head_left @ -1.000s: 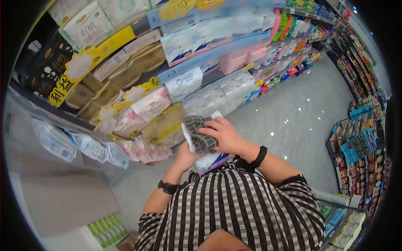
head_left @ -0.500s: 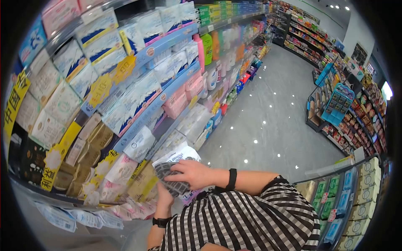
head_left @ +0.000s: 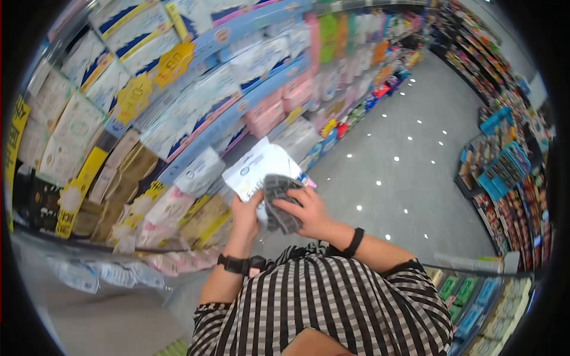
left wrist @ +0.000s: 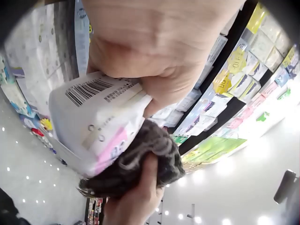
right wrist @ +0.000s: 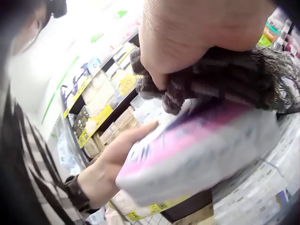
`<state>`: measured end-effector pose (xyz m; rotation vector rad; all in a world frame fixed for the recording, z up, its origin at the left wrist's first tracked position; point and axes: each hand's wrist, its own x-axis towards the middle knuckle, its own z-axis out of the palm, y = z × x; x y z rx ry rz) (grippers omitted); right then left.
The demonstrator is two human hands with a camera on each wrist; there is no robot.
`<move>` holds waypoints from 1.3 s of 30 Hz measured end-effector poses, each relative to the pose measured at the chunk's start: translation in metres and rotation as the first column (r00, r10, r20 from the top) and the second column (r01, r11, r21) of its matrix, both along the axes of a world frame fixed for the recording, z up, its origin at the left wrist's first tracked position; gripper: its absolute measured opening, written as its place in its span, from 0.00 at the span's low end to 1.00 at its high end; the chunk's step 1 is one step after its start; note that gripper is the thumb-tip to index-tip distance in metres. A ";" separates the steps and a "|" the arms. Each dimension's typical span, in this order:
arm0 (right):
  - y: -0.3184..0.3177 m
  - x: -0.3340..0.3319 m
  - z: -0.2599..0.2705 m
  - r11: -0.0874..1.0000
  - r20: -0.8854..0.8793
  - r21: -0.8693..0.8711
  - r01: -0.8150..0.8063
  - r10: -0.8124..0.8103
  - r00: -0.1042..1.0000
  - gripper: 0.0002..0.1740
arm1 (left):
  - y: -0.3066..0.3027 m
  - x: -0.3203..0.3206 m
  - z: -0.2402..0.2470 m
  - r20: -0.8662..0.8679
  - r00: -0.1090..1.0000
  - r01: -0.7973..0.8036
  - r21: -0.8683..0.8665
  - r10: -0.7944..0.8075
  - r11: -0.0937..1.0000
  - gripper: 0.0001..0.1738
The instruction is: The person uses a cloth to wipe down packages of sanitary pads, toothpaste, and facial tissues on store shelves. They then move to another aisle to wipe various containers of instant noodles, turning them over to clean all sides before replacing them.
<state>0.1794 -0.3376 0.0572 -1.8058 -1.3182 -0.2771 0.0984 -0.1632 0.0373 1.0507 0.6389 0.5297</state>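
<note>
In the head view my left hand point(head_left: 244, 215) grips a white plastic-wrapped pack point(head_left: 252, 169) by its near edge, in front of the shelves. A barcode and a pink stripe show on the pack point(left wrist: 96, 112) in the left wrist view. A dark grey checked cloth point(head_left: 278, 188) is bunched in my right hand point(head_left: 310, 213), its fingers curled over it. The cloth lies against the right side of the pack and hides part of it. Loose fringe hangs from the cloth point(right wrist: 220, 77) in the right wrist view.
Shelves of packaged goods rise ahead and to the left, with yellow price signs point(head_left: 132, 98). White pouches point(head_left: 116, 274) hang along the lower left shelf edge. A grey floor aisle point(head_left: 392, 178) runs to the right, where a blue rack point(head_left: 504, 169) stands. Boxed goods point(head_left: 487, 296) are at lower right.
The pack has turned from nearly edge-on to show its broad white face. The cloth in the right hand has shifted over its right part. The head view has swung right and back.
</note>
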 end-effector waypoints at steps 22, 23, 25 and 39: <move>0.016 0.050 -0.033 0.974 -0.743 0.224 -0.030 0.151 -0.653 0.28 | -0.002 0.000 0.005 0.225 0.973 0.032 -0.337 0.047 0.941 0.25; 0.016 0.041 -0.041 0.982 -0.755 0.189 -0.011 0.138 -0.640 0.28 | -0.002 0.002 0.005 0.197 0.978 -0.003 -0.297 0.064 0.955 0.24; 0.019 0.039 -0.051 0.988 -0.769 0.154 0.002 0.122 -0.628 0.28 | 0.002 0.001 0.000 0.160 0.984 -0.045 -0.206 0.079 0.977 0.25; 0.030 0.113 -0.068 0.951 -0.962 0.053 -0.306 0.131 0.240 0.44 | 0.053 0.028 -0.029 -0.075 0.995 0.097 0.448 -0.070 0.889 0.27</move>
